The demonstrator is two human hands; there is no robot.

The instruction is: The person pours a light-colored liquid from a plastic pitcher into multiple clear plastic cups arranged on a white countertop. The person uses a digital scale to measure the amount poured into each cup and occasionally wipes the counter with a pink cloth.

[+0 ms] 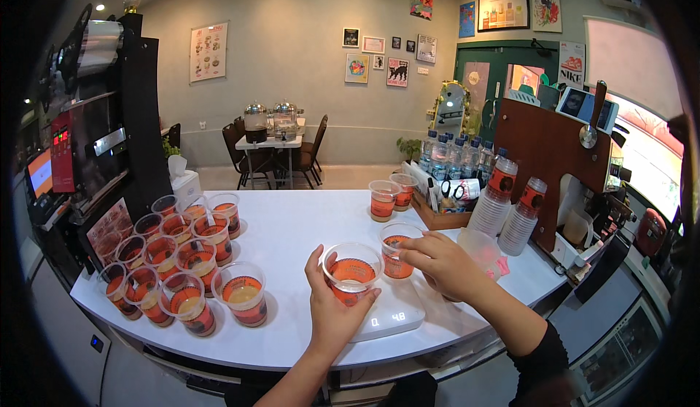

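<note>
My left hand (336, 308) is wrapped around a clear plastic cup with an orange printed band (354, 271), at the left side of a white digital scale (394, 314). The scale's display is lit. A second printed cup (397, 264) is at the back of the scale. My right hand (445, 265) reaches over that cup's right side with bent fingers at its rim; whether they grip it is hard to see. Several matching cups (240, 292) stand grouped at the left of the white counter (290, 243), with tan contents visible in some.
Two more printed cups (384, 202) stand at the back, beside a wooden organizer (437, 218) with scissors and pens. Behind are several water bottles (439, 158). Stacked cups (486, 210) and a clear plastic bag (478, 248) lie right. A tissue box (186, 185) sits back left.
</note>
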